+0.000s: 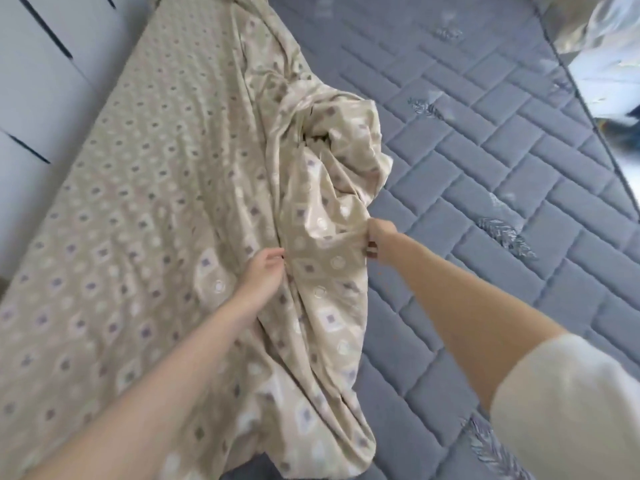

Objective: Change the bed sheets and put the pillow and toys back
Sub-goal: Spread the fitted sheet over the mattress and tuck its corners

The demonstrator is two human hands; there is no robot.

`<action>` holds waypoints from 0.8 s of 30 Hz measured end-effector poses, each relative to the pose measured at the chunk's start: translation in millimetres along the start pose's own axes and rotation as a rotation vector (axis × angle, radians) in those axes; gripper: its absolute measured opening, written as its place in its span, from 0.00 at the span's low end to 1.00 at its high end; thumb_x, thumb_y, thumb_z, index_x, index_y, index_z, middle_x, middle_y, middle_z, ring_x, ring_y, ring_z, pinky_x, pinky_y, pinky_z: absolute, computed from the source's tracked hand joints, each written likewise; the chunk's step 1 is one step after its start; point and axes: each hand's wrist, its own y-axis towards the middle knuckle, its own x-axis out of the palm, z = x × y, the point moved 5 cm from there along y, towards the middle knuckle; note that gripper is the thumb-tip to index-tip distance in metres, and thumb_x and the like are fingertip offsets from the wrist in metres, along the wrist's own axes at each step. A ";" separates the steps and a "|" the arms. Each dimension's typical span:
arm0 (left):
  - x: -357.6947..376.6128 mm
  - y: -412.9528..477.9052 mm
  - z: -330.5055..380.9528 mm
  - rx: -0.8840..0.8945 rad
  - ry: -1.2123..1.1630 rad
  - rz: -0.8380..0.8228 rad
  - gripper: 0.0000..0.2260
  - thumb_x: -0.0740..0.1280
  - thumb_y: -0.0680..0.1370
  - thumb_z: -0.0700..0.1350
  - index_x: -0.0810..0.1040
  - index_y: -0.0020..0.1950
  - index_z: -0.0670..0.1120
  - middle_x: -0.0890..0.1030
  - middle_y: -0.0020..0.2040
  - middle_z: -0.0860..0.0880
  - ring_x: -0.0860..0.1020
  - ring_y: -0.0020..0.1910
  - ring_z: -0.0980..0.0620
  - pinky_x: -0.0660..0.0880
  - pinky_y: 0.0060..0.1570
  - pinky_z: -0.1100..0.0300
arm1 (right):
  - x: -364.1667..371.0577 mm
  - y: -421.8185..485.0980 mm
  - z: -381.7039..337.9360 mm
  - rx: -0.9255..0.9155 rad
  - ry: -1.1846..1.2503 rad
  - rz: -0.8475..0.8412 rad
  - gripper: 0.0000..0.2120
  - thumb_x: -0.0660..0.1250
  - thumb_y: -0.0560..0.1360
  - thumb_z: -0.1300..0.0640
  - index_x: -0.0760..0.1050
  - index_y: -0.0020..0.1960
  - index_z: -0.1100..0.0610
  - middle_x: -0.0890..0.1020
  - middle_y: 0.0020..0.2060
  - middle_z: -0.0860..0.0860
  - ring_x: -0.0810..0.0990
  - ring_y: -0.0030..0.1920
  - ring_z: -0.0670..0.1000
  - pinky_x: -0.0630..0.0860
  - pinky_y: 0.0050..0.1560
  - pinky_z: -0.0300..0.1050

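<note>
Grey mattress (485,174) right half bare; both hands grip bunched sheet (325,188) edge

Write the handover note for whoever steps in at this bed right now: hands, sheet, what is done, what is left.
Left hand: grips the beige diamond-patterned bed sheet at its bunched middle fold.
Right hand: fingers pinch the same fold, further right.
Sheet: flat over the left half of the grey quilted mattress, heaped in a ridge down the centre; the right half is bare.
Done: one half covered.
Left: likely draw the bunch across the bare half and smooth it, then put back the pillow and toys, none of which are in view.
</note>
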 end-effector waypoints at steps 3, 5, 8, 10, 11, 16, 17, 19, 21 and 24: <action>-5.8 2.8 -5.9 -0.021 -0.007 0.013 0.13 0.57 0.81 0.42 0.73 0.64 0.51 0.76 0.56 0.50 0.76 0.57 0.49 0.73 0.61 0.48 | 10.7 1.8 1.2 0.049 0.079 -0.094 0.10 0.59 0.80 0.53 0.73 0.46 0.58 0.75 0.35 0.53 0.75 0.33 0.51 0.75 0.34 0.45; -10.1 -1.2 -6.9 -0.037 -0.009 0.013 0.13 0.57 0.81 0.42 0.73 0.64 0.51 0.76 0.58 0.51 0.76 0.58 0.49 0.74 0.60 0.49 | 17.9 -6.5 -2.8 0.025 0.070 -0.164 0.08 0.63 0.78 0.55 0.74 0.51 0.60 0.77 0.38 0.54 0.77 0.37 0.52 0.77 0.38 0.46; -18.4 -14.3 -1.8 -0.028 0.009 0.016 0.11 0.57 0.81 0.42 0.73 0.60 0.52 0.76 0.58 0.51 0.76 0.57 0.49 0.75 0.59 0.50 | 20.3 -29.9 -11.7 -0.052 -0.014 -0.177 0.05 0.63 0.76 0.59 0.72 0.42 0.59 0.72 0.31 0.53 0.70 0.29 0.49 0.69 0.28 0.40; -25.6 -24.9 4.3 -0.016 0.010 0.024 0.09 0.58 0.81 0.42 0.72 0.57 0.53 0.76 0.57 0.51 0.76 0.57 0.49 0.74 0.60 0.48 | 16.7 -43.7 -15.3 -0.101 -0.003 -0.183 0.07 0.63 0.76 0.61 0.69 0.39 0.57 0.68 0.29 0.53 0.64 0.26 0.48 0.62 0.25 0.38; -29.4 -32.3 9.3 -0.007 0.013 0.024 0.08 0.58 0.81 0.42 0.72 0.56 0.53 0.76 0.57 0.50 0.77 0.56 0.48 0.74 0.61 0.48 | 11.1 -55.2 -16.9 -0.133 0.004 -0.182 0.05 0.62 0.76 0.61 0.70 0.41 0.58 0.68 0.29 0.54 0.63 0.27 0.48 0.62 0.27 0.39; -43.6 -80.7 46.5 0.043 0.028 0.040 0.07 0.58 0.81 0.43 0.73 0.57 0.51 0.76 0.56 0.48 0.77 0.56 0.47 0.74 0.60 0.48 | -40.7 -126.7 -27.9 -0.334 -0.148 -0.093 0.07 0.62 0.79 0.57 0.71 0.43 0.58 0.69 0.31 0.53 0.65 0.28 0.47 0.64 0.28 0.35; -44.2 -91.7 55.6 0.064 0.036 0.034 0.07 0.58 0.81 0.43 0.72 0.57 0.51 0.76 0.57 0.47 0.77 0.55 0.48 0.74 0.60 0.50 | -52.4 -142.0 -29.9 -0.356 -0.178 -0.072 0.08 0.62 0.79 0.56 0.70 0.43 0.58 0.70 0.31 0.52 0.66 0.29 0.47 0.66 0.27 0.34; -41.9 -118.7 73.0 0.092 0.053 0.008 0.09 0.58 0.81 0.43 0.72 0.60 0.48 0.75 0.59 0.45 0.76 0.53 0.48 0.74 0.57 0.53 | -76.6 -173.7 -30.3 -0.377 -0.187 -0.045 0.07 0.62 0.79 0.55 0.70 0.44 0.57 0.73 0.33 0.50 0.70 0.33 0.47 0.70 0.34 0.36; -37.2 -147.4 89.9 0.122 0.078 -0.017 0.12 0.57 0.81 0.41 0.71 0.64 0.46 0.74 0.61 0.44 0.76 0.54 0.46 0.73 0.55 0.53 | -101.5 -202.6 -27.1 -0.383 -0.127 -0.027 0.07 0.63 0.78 0.56 0.69 0.43 0.55 0.75 0.37 0.51 0.72 0.37 0.48 0.73 0.41 0.41; -27.6 -185.5 112.8 0.161 0.121 -0.053 0.16 0.58 0.80 0.39 0.69 0.67 0.44 0.73 0.63 0.44 0.74 0.59 0.46 0.72 0.57 0.54 | -138.2 -239.0 -25.2 -0.394 -0.074 0.006 0.06 0.63 0.78 0.59 0.68 0.43 0.56 0.74 0.44 0.53 0.71 0.43 0.50 0.77 0.51 0.48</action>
